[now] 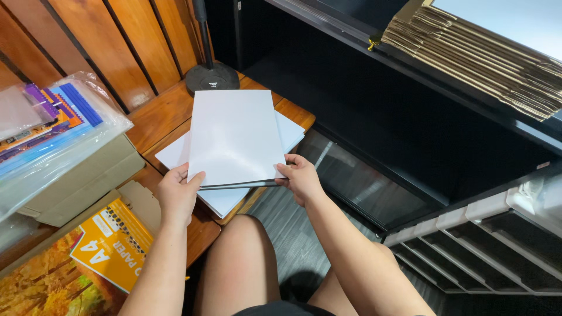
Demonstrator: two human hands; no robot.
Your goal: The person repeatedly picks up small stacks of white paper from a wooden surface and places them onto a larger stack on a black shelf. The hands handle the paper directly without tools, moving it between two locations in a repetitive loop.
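Paper comes first in the head view: a white stack of sheets (235, 137) sits in the middle of the frame, lifted a little over more white sheets (175, 153) that lie on the wooden table (158, 114). The left hand (177, 193) grips the stack's near left corner, thumb on top. The right hand (300, 177) grips the near right corner, fingers curled round the edge. The stack's near edge hangs past the table's edge, over the person's bare knees at the bottom of the frame.

Room to move is open on the near side and to the right, where the grey floor (293, 228) shows. At the top, a round black stand base (212, 78) sits just beyond the stack's far edge. On the left, a beige box (82, 181) with a clear bag of coloured sheets (52, 131) on it stands close by. An orange paper pack (114, 243) lies at the lower left. A black shelf (410, 117) fills the right side, with flat cardboard (480, 52) piled on top at the upper right.
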